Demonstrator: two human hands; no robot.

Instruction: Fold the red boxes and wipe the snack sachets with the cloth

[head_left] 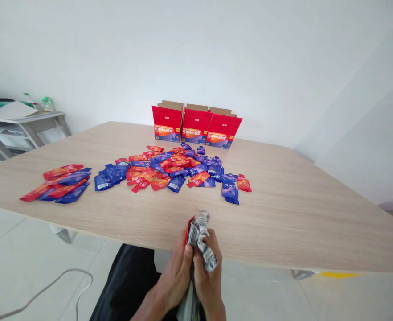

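Observation:
Over the table's front edge, my two hands are close together. My left hand (178,269) is closed around something flat and red (189,228), of which only a narrow edge shows, so its kind is hidden. In my right hand (210,267) is a crumpled piece of printed grey-and-white paper (201,236), which looks like newspaper. It presses against the red thing and my left thumb. A pale sheet or strip (190,303) hangs below, between my wrists. Beyond my hands lies a loose heap of red and blue pouches (173,165).
Three open red boxes (196,126) stand at the back of the wooden table (283,214), near the wall. A separate stack of pouches (61,183) lies at the left. A side desk (19,120) stands further left, and a cable (56,281) runs over the floor.

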